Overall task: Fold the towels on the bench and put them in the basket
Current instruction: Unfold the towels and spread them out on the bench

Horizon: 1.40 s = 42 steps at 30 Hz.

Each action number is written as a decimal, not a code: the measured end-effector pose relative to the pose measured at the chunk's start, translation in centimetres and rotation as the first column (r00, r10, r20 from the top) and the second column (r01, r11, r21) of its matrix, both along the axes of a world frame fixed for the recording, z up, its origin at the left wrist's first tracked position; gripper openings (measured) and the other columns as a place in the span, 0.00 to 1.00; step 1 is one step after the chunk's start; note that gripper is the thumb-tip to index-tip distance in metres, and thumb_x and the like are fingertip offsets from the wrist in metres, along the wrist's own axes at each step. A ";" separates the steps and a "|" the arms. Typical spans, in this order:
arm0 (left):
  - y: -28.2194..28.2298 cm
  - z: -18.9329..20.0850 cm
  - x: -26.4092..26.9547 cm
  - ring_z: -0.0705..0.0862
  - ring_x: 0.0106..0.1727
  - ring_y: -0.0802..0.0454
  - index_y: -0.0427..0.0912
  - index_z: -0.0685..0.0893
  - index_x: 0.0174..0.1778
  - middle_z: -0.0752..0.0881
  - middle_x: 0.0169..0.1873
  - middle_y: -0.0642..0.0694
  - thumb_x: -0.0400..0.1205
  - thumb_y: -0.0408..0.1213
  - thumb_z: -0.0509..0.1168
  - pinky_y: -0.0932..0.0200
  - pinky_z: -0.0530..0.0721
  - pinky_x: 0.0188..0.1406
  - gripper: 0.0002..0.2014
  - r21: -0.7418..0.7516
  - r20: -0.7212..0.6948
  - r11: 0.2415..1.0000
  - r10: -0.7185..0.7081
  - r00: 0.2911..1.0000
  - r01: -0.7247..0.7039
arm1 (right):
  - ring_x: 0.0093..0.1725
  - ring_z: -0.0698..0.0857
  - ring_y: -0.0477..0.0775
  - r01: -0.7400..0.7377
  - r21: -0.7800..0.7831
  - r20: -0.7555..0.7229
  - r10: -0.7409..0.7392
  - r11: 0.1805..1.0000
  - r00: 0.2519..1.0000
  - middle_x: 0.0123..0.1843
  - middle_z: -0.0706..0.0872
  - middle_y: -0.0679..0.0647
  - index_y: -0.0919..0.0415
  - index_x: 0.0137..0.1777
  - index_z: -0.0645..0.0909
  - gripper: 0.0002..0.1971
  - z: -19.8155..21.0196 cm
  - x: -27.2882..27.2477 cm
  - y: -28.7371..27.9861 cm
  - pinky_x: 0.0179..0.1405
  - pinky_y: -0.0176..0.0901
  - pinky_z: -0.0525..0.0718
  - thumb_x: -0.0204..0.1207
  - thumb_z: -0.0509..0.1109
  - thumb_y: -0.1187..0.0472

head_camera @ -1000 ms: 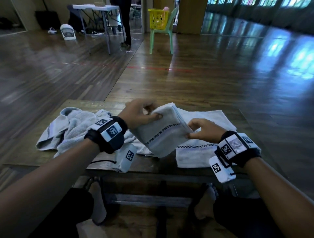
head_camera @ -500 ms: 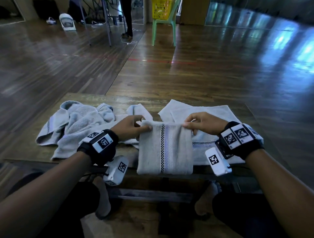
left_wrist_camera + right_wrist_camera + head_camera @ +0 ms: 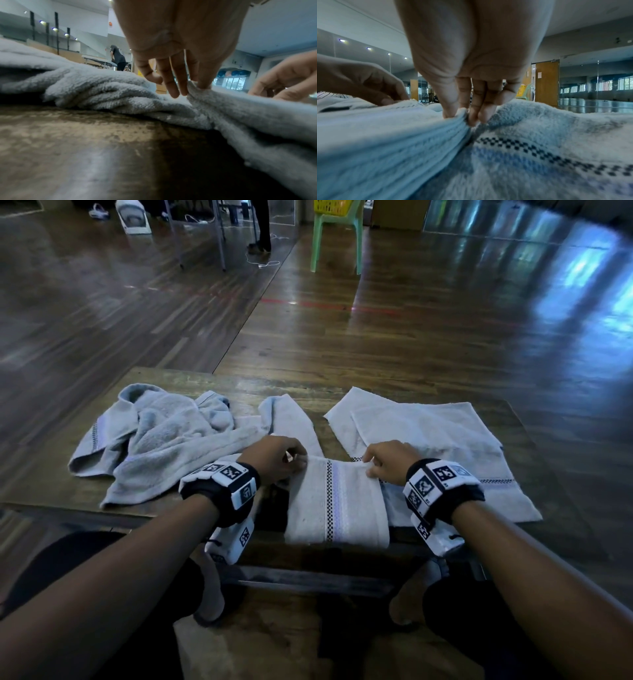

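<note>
Folded towel (image 3: 337, 505): laid at the near edge of the bench (image 3: 164, 385), between the two wrists; its near end is seen overhanging the bench edge; a checkered line and a pale violet stripe are seen running along its length.
Left hand (image 3: 274, 457): the far left corner of the folded towel is pinched between thumb and curled fingers (image 3: 173, 81); in the left wrist view the cloth is seen raised into a small ridge at the fingertips.
Right hand (image 3: 388, 461): the far right corner of the same towel is pinched; in the right wrist view the stacked layers are seen gripped between thumb and fingers (image 3: 476, 108), the grip narrow and closed on cloth.
Crumpled towel (image 3: 161, 436): heaped on the left part of the bench, unfolded; one long strip of it is extended toward the left hand.
Flat towel (image 3: 442, 446): spread on the right part of the bench, partly beneath the folded towel's right side; a checkered band is visible along its near edge.
Basket (image 3: 334, 207): yellow; seen on a green chair (image 3: 337, 237) far across the wooden floor (image 3: 411, 337), well apart from the bench; only its lower part is within the head view.
Wrist units: a black strap with white marker blocks is worn on each wrist.
</note>
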<state>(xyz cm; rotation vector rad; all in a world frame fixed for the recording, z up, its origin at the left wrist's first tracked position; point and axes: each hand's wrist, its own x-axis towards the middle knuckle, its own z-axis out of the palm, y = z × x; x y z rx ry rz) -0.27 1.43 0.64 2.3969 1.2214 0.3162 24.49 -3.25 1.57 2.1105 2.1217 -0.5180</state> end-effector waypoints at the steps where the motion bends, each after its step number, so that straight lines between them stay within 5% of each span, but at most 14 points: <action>1: 0.0 0.0 0.1 0.83 0.46 0.51 0.45 0.85 0.52 0.88 0.49 0.48 0.79 0.43 0.67 0.59 0.80 0.45 0.09 0.014 -0.016 1.000 -0.003 1.000 0.003 | 0.60 0.81 0.57 0.006 -0.007 -0.024 -0.006 1.000 1.000 0.58 0.84 0.53 0.54 0.64 0.78 0.16 -0.2 0.0 -0.1 0.61 0.49 0.77 0.77 0.67 0.54; 7: 0.0 -0.5 0.2 0.82 0.43 0.51 0.42 0.84 0.48 0.87 0.41 0.48 0.79 0.39 0.67 0.59 0.78 0.41 0.06 0.036 0.056 0.999 0.026 0.998 -0.028 | 0.46 0.82 0.56 0.036 0.044 -0.203 -0.026 0.998 0.979 0.44 0.81 0.53 0.55 0.48 0.75 0.06 -0.6 0.2 -0.4 0.46 0.47 0.80 0.73 0.68 0.62; 12: 0.7 -0.3 0.8 0.82 0.43 0.48 0.48 0.78 0.52 0.85 0.43 0.49 0.82 0.44 0.62 0.56 0.80 0.39 0.06 0.021 -0.059 0.999 0.031 0.998 -0.030 | 0.38 0.80 0.52 0.119 0.105 -0.311 -0.081 0.987 0.947 0.39 0.82 0.52 0.62 0.46 0.79 0.05 0.0 0.7 -0.3 0.33 0.39 0.76 0.71 0.67 0.65; 16: 0.9 -0.8 1.2 0.83 0.50 0.47 0.50 0.80 0.51 0.86 0.48 0.50 0.81 0.47 0.61 0.52 0.82 0.47 0.07 0.044 -0.170 0.998 0.054 0.984 -0.047 | 0.43 0.79 0.53 0.072 0.104 -0.224 -0.047 0.992 0.973 0.41 0.79 0.51 0.59 0.49 0.79 0.05 -0.9 0.5 0.0 0.42 0.43 0.77 0.74 0.68 0.64; 20: 0.5 -0.5 1.5 0.80 0.59 0.47 0.50 0.78 0.57 0.83 0.56 0.49 0.82 0.45 0.61 0.50 0.72 0.58 0.10 0.156 -0.179 0.985 0.094 0.979 -0.066 | 0.45 0.82 0.55 0.084 0.152 -0.175 -0.057 0.985 0.983 0.42 0.80 0.49 0.50 0.42 0.72 0.08 -1.0 0.2 0.1 0.45 0.48 0.81 0.74 0.68 0.62; 25: -2.6 -0.1 2.9 0.78 0.59 0.49 0.49 0.79 0.54 0.81 0.56 0.50 0.82 0.40 0.57 0.50 0.68 0.59 0.08 0.316 -0.176 0.948 0.025 0.984 0.033 | 0.60 0.74 0.57 -0.237 0.262 0.212 0.183 0.936 0.960 0.57 0.79 0.53 0.53 0.52 0.83 0.10 -0.4 -1.2 -1.0 0.54 0.48 0.71 0.77 0.61 0.64; 28: -4.8 -0.7 3.8 0.77 0.63 0.48 0.47 0.78 0.60 0.81 0.61 0.48 0.83 0.45 0.54 0.48 0.67 0.63 0.14 0.268 -0.276 0.959 -0.015 0.961 0.092 | 0.64 0.71 0.59 -0.282 0.231 0.373 0.182 0.931 0.910 0.63 0.77 0.56 0.58 0.61 0.79 0.14 -0.4 -2.0 -1.9 0.61 0.52 0.67 0.79 0.57 0.60; 34: -6.9 -3.0 4.3 0.51 0.83 0.50 0.45 0.57 0.81 0.56 0.82 0.48 0.86 0.52 0.43 0.45 0.51 0.78 0.27 0.134 -0.294 0.989 -0.015 0.956 0.057 | 0.72 0.69 0.57 -0.081 0.246 0.230 0.023 0.966 0.973 0.72 0.73 0.56 0.59 0.69 0.70 0.22 -2.5 -3.4 -4.6 0.68 0.56 0.65 0.82 0.50 0.47; 38: -6.9 -4.6 4.4 0.43 0.83 0.55 0.50 0.48 0.82 0.46 0.83 0.53 0.85 0.57 0.39 0.42 0.43 0.80 0.30 0.102 -0.280 0.995 0.027 0.960 0.002 | 0.84 0.44 0.54 0.054 0.104 0.096 -0.064 0.993 0.993 0.85 0.43 0.56 0.58 0.82 0.49 0.33 -4.4 -3.5 -5.5 0.80 0.58 0.49 0.83 0.43 0.40; 42: -6.6 -5.1 4.1 0.38 0.83 0.54 0.53 0.45 0.82 0.42 0.83 0.55 0.84 0.59 0.39 0.39 0.38 0.80 0.30 0.090 -0.267 0.996 0.038 0.963 -0.014 | 0.83 0.36 0.55 0.073 0.092 0.083 -0.080 0.993 0.993 0.84 0.34 0.52 0.55 0.83 0.40 0.33 -5.2 -3.2 -5.5 0.80 0.61 0.39 0.82 0.40 0.39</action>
